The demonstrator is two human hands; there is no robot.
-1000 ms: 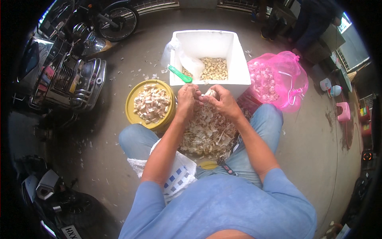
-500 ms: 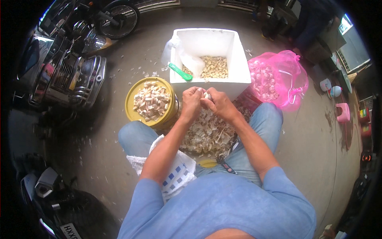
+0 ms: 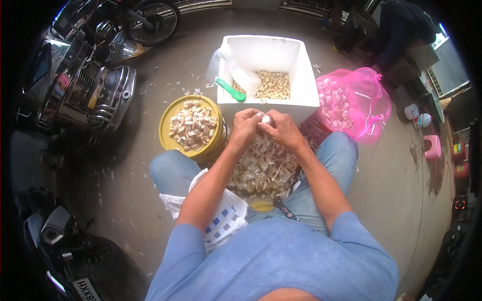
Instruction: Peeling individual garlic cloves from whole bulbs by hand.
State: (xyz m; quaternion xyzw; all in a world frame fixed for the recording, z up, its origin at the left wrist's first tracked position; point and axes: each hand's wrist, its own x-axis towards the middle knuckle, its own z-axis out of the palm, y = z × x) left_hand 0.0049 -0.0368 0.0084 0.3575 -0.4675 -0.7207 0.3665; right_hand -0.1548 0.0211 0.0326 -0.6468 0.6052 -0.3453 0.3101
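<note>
Floor point(image 3: 384, 190) | garlic point(image 3: 267, 120) in right hand point(image 3: 284, 129), beside left hand point(image 3: 244, 124) | direction, long axis unclear

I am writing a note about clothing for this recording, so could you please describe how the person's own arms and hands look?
Short blue sleeves leave both forearms bare. The left hand and right hand are ungloved, with bare wrists. Finer details on the fingers are too small to tell.
</note>
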